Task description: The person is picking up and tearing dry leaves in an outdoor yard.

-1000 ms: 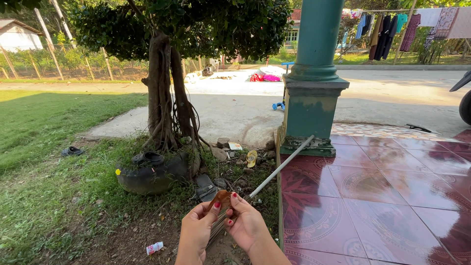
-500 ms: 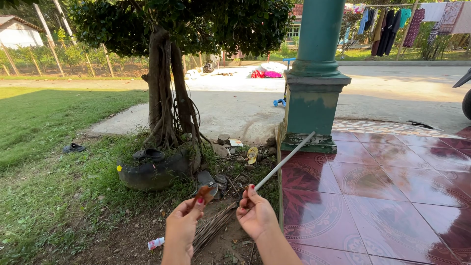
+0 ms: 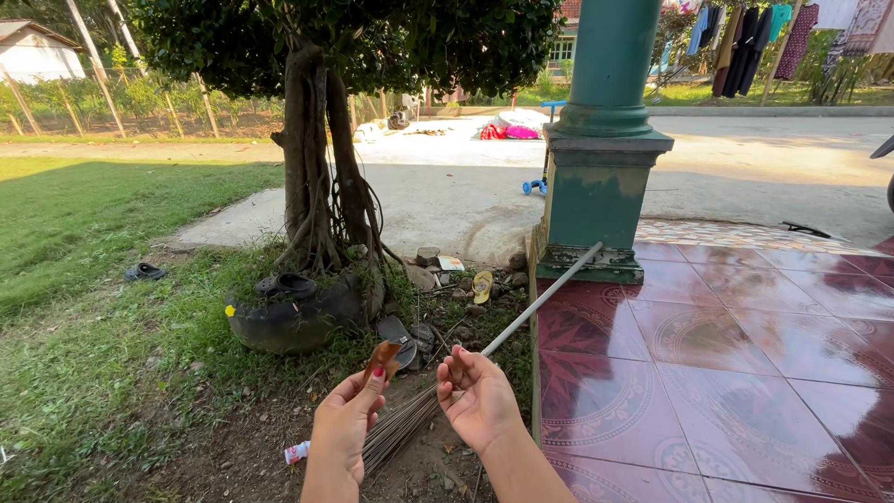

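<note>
My left hand (image 3: 343,427) pinches a small brown dry scrap (image 3: 382,356) between thumb and fingers, lifted just above the ground. My right hand (image 3: 480,402) is beside it with its fingers apart and raised, at the spot where the stick broom's bristles (image 3: 399,430) meet its grey metal handle (image 3: 545,296). The handle slants up to the right and leans on the base of the green pillar (image 3: 601,177). The bristles fan down onto the dirt between my hands. Part of the broom's neck is hidden behind my right hand.
A tree (image 3: 321,168) grows out of an old tyre (image 3: 289,321) on the left, with sandals and small litter (image 3: 296,453) around it. Glossy red tiles (image 3: 726,373) cover the porch at right. Concrete yard, grass and hanging laundry lie beyond.
My hands have drawn apart: the left carried the brown scrap away from the bristles to the left, and the right hand's fingers have opened up.
</note>
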